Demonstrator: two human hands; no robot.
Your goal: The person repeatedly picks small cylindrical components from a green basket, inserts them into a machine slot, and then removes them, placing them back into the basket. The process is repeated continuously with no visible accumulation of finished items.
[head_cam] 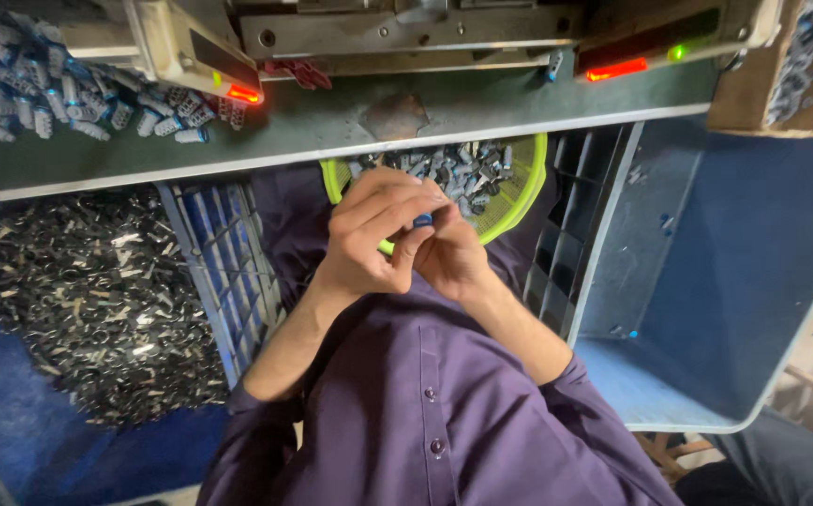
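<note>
Your left hand and right hand meet at the middle of the view, fingertips pressed together around a small blue part; both grips are closed on it, the left fingers curled over the top, the right thumb and fingers pinching from below at about 4 o'clock. The part sits between your fingertips, held over your lap and just in front of the yellow-green basket, which lies at 12 o'clock from your hands and is filled with small grey metal pieces. Beyond it runs the green bench under the machine, whose red lights glow at 11 and 1 o'clock. A pile of blue-and-white parts lies on the bench at 10 o'clock, a dark heap of metal clips fills the bin at 9 o'clock, and a blue tray stands at 3 o'clock. As I judge it, the risk is a slip: the part is tiny and mostly hidden under your fingers, so any uneven squeeze could flick it into your lap or down beside the blue crate. Pressing off-axis could also seat it crooked.
</note>
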